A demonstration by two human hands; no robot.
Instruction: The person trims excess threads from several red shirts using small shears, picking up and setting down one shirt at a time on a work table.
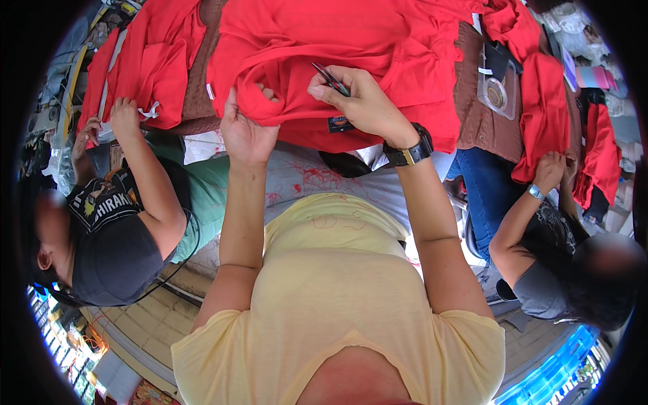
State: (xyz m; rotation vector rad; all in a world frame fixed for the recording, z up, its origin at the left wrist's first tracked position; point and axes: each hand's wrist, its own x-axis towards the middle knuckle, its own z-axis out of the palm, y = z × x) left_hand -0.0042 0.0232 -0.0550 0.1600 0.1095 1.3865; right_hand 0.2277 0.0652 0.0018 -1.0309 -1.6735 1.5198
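A red garment [337,37] lies spread over the table in front of me, with a dark woven label [341,124] near its close edge. My left hand [250,131] is closed on a rolled, ring-like part of the garment, the fingers partly inside the opening and the thumb outside. Just to the right, my right hand [368,104] grips a pair of dark thread snips [331,79], its narrow tips pointing up and left over the red cloth. Part of the snips is hidden in the palm.
On either side a co-worker's hands, left [123,118] and right [550,169], handle other red garments [152,74]. Brown cable-patterned cloth [496,128] covers the table. A clear plastic box [498,91] sits on it at right. Red thread scraps [317,179] lie across my lap.
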